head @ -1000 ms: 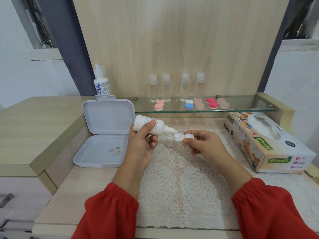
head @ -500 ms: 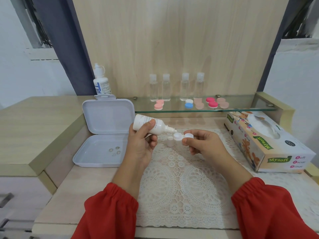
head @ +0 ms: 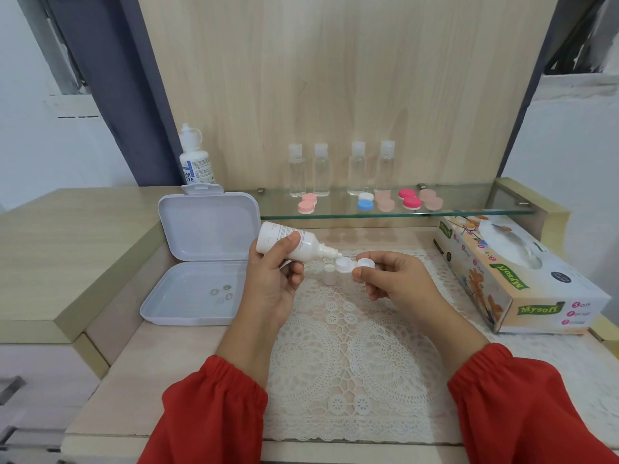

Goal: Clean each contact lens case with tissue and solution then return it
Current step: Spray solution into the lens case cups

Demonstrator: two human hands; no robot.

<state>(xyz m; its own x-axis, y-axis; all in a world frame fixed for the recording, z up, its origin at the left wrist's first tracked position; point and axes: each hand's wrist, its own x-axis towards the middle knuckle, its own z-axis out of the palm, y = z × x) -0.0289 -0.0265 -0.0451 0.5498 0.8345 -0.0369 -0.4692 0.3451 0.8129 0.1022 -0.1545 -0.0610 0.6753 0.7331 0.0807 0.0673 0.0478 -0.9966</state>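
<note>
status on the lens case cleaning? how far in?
Done: lenses sit in the open box. In hand: left hand tips the solution bottle at the uncapped white case that the right hand holds. Left: tissue wipe, return, then the shelf cases.

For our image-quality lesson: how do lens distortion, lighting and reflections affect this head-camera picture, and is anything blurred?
Head view: wide-angle bending bows the side walls and desk edges; lighting is soft and even, shadows faint; the glass shelf mirrors the clear bottles; the solution bottle and white lens case stay reasonably sharp; the sleeves are softer.
</note>
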